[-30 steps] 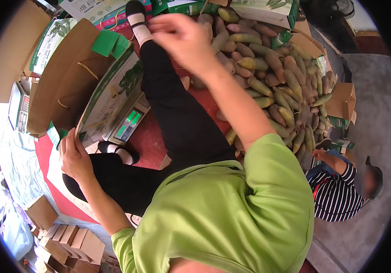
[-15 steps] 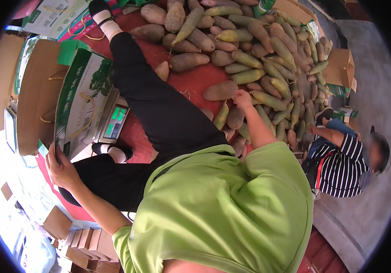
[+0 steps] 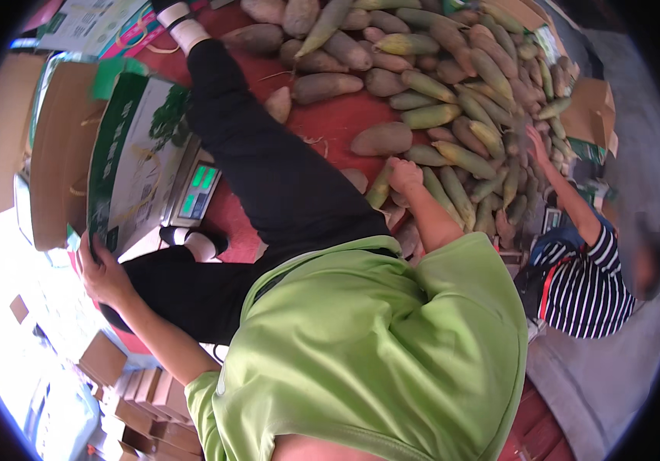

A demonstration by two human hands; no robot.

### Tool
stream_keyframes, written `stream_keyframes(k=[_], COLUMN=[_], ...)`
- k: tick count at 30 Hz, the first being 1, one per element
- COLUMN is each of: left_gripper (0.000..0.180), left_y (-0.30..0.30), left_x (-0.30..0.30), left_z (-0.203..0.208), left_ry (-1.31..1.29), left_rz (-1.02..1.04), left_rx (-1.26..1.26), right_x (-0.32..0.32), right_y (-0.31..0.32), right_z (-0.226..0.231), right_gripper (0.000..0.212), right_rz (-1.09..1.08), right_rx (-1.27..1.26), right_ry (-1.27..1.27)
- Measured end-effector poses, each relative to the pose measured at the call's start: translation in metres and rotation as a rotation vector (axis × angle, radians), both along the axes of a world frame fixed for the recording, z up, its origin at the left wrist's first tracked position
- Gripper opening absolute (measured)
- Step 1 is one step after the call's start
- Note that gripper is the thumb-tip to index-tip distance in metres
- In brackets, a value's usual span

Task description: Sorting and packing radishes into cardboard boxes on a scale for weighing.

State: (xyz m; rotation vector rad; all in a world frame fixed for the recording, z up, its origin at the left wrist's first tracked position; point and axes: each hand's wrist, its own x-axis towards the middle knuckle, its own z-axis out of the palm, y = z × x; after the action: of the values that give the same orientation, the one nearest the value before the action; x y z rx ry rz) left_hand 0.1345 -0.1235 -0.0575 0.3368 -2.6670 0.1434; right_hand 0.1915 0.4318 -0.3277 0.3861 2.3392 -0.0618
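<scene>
My left hand (image 3: 103,276) is closed on the near bottom corner of a green-and-white printed carton (image 3: 134,146), which stands on edge by a digital scale (image 3: 201,190). Across my body, my right hand (image 3: 405,177) is curled at the upper end of a yellow-green radish (image 3: 380,189), fingers closed; the fingertips are partly hidden. A brownish-red radish (image 3: 381,140) lies just beyond that hand. Beside and past it spreads a large heap of long green and reddish radishes (image 3: 464,115) on a red floor covering (image 3: 322,127).
A co-worker in a striped shirt (image 3: 587,296) reaches a hand (image 3: 537,146) into the heap's right side. An open brown carton (image 3: 587,115) stands beyond. More cartons (image 3: 68,154) line the left, and small brown boxes (image 3: 149,396) are stacked at lower left. My leg (image 3: 261,146) extends between scale and heap.
My right hand has shifted slightly down and left, from beside the brownish-red radish to the yellow-green one. The co-worker's arm has stretched forward into the heap. My left hand keeps its hold on the carton.
</scene>
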Motion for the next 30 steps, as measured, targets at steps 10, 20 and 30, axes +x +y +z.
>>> stream_keyframes(k=[10,20,30], left_gripper=[0.013,0.015,0.014], left_y=[0.017,0.016,0.015], left_x=[-0.005,-0.005,-0.006], left_z=[0.007,0.011,0.013], left_ry=[0.038,0.047,0.045], left_rz=[0.009,-0.004,-0.011], left_rx=[0.051,0.069,0.093], right_x=[-0.014,-0.001,0.032], right_y=[-0.021,-0.023,-0.03], right_z=[-0.005,-0.028,-0.037], right_gripper=[0.071,0.036,0.028], right_rz=[-0.055,-0.137,-0.582], right_rx=[0.006,-0.31,-0.46], right_ry=[-0.275,0.103,0.515])
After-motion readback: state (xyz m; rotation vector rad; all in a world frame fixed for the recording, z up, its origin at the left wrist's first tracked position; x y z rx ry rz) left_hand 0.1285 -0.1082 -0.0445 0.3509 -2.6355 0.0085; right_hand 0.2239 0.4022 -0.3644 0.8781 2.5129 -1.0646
